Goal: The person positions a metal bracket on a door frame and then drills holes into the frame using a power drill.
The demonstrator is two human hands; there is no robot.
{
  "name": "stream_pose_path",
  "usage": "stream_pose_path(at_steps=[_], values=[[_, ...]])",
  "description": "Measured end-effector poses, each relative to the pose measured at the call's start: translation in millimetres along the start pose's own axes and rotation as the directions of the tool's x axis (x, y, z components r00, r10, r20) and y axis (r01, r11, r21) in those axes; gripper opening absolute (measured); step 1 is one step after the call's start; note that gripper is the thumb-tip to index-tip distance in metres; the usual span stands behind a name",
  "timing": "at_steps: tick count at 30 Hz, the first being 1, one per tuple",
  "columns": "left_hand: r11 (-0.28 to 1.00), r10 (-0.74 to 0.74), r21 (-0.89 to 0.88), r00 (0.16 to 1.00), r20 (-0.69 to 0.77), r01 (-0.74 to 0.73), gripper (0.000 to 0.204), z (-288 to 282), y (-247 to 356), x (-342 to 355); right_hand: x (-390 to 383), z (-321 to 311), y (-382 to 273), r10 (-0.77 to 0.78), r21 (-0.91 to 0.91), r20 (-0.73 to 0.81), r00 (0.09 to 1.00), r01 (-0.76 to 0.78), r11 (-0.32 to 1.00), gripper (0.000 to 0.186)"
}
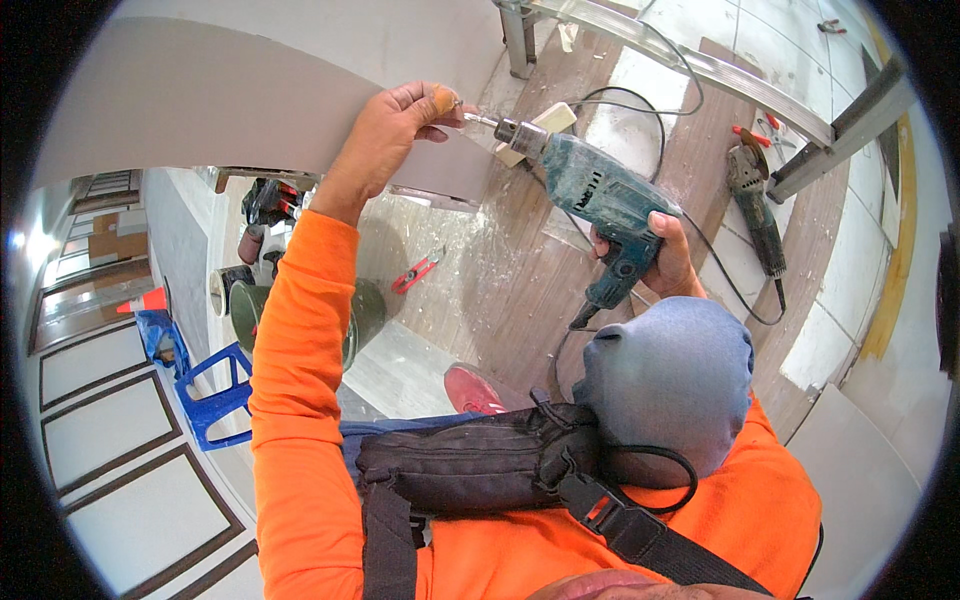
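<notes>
My right hand (672, 255) is wrapped round the grip of a dusty teal power drill (605, 195), held level with its chuck pointing left. A slim metal bit (482, 119) sticks out of the chuck. My left hand (400, 125) is raised at the bit's tip, its thumb and fingers pinched together; whatever small thing is between them is too tiny to make out. A tan wrap shows on one of its fingers. Just behind that hand stretches a large pale panel (230, 95). A rounded grey-blue cloth shape (665, 385) hides most of my right forearm.
An angle grinder (757, 205) lies on the dusty floor at right, beside a metal ladder (700, 70). Black cable (660, 130) loops there. A red utility knife (418, 270), a green bucket (370, 320) and a blue plastic stool (215, 395) are lower left.
</notes>
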State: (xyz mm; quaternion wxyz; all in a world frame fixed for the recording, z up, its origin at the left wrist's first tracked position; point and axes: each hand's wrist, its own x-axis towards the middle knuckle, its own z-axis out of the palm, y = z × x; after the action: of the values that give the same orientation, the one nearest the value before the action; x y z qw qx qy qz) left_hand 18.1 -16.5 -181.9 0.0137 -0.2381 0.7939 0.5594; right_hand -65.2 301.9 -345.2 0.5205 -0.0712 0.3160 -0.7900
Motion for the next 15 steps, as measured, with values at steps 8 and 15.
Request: stream_pose_path(at_steps=[8, 15], values=[[0.997, 0.067, -0.047, 0.996, 0.059, -0.064, 0.021, -4, -5, 2, 0, -3, 6, 0.019, 0.029, 0.001, 1.000, -0.019, 0.999, 0.080], [0.997, 0.074, -0.009, 0.997, -0.013, -0.074, 0.022, -1, -11, 4, -8, -7, 4, -0.055, 0.001, -0.058, 0.997, 0.055, 0.998, 0.080]])
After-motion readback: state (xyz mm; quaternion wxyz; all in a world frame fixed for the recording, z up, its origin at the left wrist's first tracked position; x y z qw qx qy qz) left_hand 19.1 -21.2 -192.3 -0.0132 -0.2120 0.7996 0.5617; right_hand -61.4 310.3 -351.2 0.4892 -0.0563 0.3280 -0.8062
